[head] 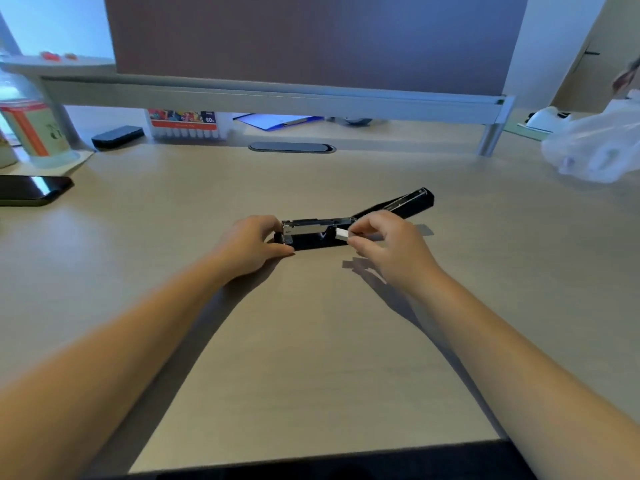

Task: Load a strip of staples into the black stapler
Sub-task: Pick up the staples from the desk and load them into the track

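The left hand steadies the opened stapler mid-surface. The right hand has its fingers clamped on the staple strip, at the channel. Next it likely needs aligning and sliding in.

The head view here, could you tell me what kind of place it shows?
Probably an office desk: a partition panel stands behind the desk, with a cable grommet, a marker box and a phone.
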Motion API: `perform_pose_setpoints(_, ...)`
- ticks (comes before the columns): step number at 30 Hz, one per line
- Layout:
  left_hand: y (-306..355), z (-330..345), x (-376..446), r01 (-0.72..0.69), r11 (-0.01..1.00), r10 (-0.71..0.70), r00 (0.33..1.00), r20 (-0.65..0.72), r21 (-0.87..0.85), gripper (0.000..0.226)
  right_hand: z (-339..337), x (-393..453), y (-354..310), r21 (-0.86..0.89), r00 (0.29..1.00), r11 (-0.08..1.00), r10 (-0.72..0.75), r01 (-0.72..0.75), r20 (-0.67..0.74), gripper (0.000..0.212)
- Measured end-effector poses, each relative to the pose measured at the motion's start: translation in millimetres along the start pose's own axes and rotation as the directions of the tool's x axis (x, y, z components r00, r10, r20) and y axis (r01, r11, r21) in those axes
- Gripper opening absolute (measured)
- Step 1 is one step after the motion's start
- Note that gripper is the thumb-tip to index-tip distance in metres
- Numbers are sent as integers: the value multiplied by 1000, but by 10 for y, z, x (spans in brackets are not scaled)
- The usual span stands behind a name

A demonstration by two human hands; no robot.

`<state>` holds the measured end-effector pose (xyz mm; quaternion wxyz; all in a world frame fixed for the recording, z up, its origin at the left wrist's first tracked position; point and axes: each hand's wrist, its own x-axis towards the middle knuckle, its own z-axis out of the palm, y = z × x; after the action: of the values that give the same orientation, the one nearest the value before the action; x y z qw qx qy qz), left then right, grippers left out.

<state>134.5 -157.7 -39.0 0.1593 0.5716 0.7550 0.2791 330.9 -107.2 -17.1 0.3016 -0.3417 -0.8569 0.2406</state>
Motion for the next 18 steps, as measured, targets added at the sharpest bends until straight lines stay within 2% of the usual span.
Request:
perform_pose_setpoints(6, 34, -94, -375, -41, 998, 39, 999, 31, 55, 34, 82, 79, -256, -18, 996, 996, -84, 85, 22, 17)
perform_pose_setpoints(12, -15, -121, -568, -83, 997, 82, 996, 45, 11, 38, 264, 73, -372, 49, 993, 996, -75, 71, 87, 17)
perform_pose_setpoints(18, -65, -126, -512, -106, 994, 105, 993, 56, 7, 40, 310, 43, -348, 13, 985, 997, -75, 74, 158, 17)
